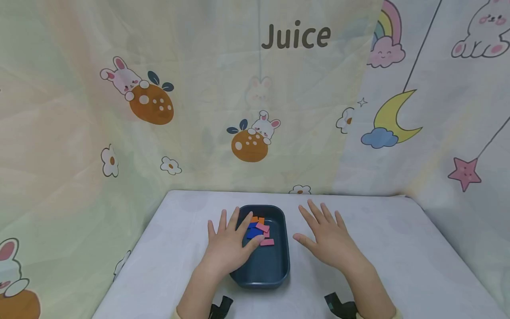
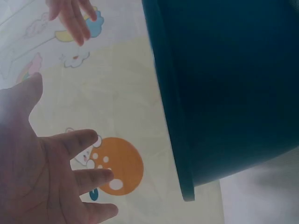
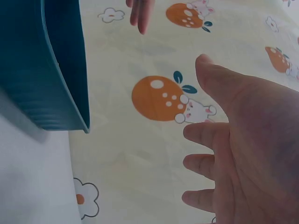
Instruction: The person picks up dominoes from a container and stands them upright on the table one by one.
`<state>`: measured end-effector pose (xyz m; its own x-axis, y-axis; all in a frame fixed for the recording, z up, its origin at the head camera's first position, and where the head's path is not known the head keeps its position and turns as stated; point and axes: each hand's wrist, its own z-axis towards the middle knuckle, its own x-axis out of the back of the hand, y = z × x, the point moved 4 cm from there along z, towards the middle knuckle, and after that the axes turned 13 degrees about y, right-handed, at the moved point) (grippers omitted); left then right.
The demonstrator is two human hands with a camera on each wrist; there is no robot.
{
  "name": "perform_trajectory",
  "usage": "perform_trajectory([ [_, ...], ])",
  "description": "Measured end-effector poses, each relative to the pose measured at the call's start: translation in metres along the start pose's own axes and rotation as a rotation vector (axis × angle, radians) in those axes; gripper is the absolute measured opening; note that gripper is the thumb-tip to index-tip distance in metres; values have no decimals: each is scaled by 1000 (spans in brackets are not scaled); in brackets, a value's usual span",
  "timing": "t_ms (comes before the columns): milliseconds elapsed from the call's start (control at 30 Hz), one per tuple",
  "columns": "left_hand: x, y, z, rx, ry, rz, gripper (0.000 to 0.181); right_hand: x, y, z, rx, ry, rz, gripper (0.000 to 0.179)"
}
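A dark teal tray (image 1: 263,270) with raised sides stands on the white table, and small flat blocks lie in its far half. Among them I see pink blocks (image 1: 267,242), blue blocks (image 1: 255,233) and orange blocks (image 1: 261,220). My left hand (image 1: 227,248) is spread over the tray's left side, hiding part of the blocks; its palm and straight fingers show in the left wrist view, holding nothing. To the right of the tray, my right hand (image 1: 330,239) hovers with fingers spread, apart from the tray wall (image 3: 65,93) and holding nothing.
The white tabletop (image 1: 398,248) reaches back to a printed cloth backdrop (image 1: 199,88) with rabbits, oranges and a moon. A black strap (image 1: 221,306) sits by the left forearm, another strap (image 1: 340,306) by the right.
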<state>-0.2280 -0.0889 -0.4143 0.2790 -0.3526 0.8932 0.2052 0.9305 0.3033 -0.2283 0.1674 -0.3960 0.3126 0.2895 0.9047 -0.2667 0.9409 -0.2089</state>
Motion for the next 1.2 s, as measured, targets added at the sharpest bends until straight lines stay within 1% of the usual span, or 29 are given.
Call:
perform_trajectory([
  [167,-2,-3,2,18,-14,-14,80,-1,0,0,8,-14,28,90],
  [267,-5,-10,7,46,-24,-72,77,-3,0,2,31,-15,72,81],
  [333,-10,-18,13,77,-18,-130,76,-7,0,5,36,-17,114,73],
  [400,-18,-31,19,128,-3,-204,74,-12,-1,9,27,-31,184,64],
  [467,-29,-47,25,185,23,-284,71,-19,-3,14,-1,-51,261,55],
  [533,-41,-63,29,241,46,-371,65,-26,-6,22,-31,-67,348,48],
  [600,-53,-78,32,284,55,-461,59,-32,-9,31,-44,-77,432,41],
  [733,-73,-98,32,379,24,-701,50,-46,-15,54,-63,-114,563,30],
  [800,-81,-104,31,421,7,-825,48,-53,-18,65,-74,-147,614,27],
  [867,-87,-109,30,451,-5,-923,46,-62,-22,76,-77,-178,643,25],
  [933,-92,-111,29,460,-10,-989,46,-70,-26,86,-68,-204,666,26],
  [1033,-97,-112,27,446,-28,-1049,47,-84,-32,98,-51,-245,687,30],
  [1133,-100,-111,23,420,-51,-1066,48,-100,-38,107,-44,-297,711,33],
  [1200,-101,-110,20,415,-66,-1063,48,-112,-43,110,-40,-340,727,33],
])
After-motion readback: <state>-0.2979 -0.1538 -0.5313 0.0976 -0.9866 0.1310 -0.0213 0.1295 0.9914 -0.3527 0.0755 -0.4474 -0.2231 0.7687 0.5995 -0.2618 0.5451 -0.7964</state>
